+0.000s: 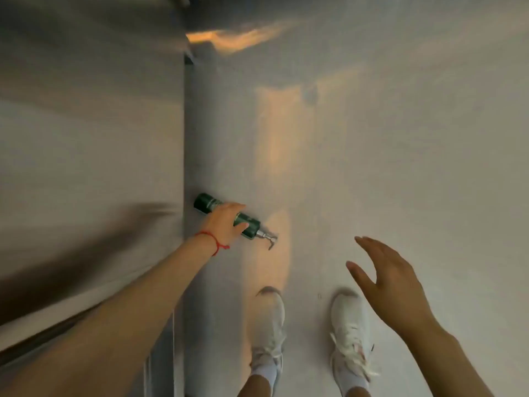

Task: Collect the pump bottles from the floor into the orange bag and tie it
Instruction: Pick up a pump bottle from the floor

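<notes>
A dark green pump bottle (206,204) with a silver pump head lies on its side on the pale floor, close to a wall's foot. My left hand (226,222), a red string on its wrist, is wrapped around the bottle's middle. My right hand (386,279) hovers at the lower right with fingers spread and nothing in it. The orange bag is not in view.
A pale wall (86,138) fills the left side, its foot running straight up the frame. My two white shoes (269,325) stand on the floor (372,153) at the bottom middle. Orange light patches fall on the floor ahead.
</notes>
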### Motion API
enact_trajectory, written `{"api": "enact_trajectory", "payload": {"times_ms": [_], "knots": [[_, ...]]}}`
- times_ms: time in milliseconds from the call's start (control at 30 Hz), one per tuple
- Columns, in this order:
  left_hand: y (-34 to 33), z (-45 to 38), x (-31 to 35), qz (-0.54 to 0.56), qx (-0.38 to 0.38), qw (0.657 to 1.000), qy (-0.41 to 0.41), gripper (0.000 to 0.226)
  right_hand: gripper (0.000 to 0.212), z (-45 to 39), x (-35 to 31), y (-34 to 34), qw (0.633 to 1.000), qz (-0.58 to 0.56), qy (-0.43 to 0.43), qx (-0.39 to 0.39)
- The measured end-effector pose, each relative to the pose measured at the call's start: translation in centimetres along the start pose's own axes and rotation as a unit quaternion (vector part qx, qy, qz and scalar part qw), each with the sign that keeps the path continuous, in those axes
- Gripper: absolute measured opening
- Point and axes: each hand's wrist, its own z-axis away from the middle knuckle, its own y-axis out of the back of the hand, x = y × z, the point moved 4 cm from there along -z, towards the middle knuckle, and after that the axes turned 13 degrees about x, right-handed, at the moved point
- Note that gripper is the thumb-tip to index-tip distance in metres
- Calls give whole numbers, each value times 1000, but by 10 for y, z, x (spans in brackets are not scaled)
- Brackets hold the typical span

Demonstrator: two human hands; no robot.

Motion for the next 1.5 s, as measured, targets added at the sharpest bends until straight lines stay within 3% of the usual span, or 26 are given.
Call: {"api": "enact_trajectory", "payload": {"times_ms": [167, 267, 400, 500, 567, 667, 767, 867, 1067, 1233, 1500], "knots": [[-56, -55, -35, -133, -78, 984, -90, 50, 47, -16, 28, -69, 1000, -14, -10, -19], [-84, -67, -44, -238, -145, 948, -155, 41, 48, -15, 40, -96, 999, -19, -23, -28], [-104, -80, -59, -283, -155, 923, -208, 47, 48, -20, 47, -120, 999, -15, -21, -35], [-106, -85, -66, -221, -146, 944, -198, 47, 48, -27, 48, -129, 1000, -12, -9, -26], [-98, -86, -67, -131, -108, 975, -142, 44, 47, -32, 47, -129, 1000, -8, -1, -22], [-78, -77, -56, 33, -35, 999, -24, 60, 46, -31, 39, -118, 1000, -9, 3, -14], [-57, -53, -30, 195, -28, 977, 79, 49, 46, -25, 26, -91, 1000, -18, 3, 6], [-32, -16, 7, 290, -36, 948, 131, 29, 45, -13, 12, -51, 1000, -19, 1, 23], [29, 59, 87, 349, -52, 921, 167, 20, 46, 27, -9, 47, 998, -21, -10, 61], [73, 112, 158, 371, -70, 912, 158, 25, 46, 71, -13, 123, 994, -29, -40, 98], [110, 170, 285, 372, -75, 916, 128, 26, 47, 134, 32, 223, 979, -65, -108, 160]]}}
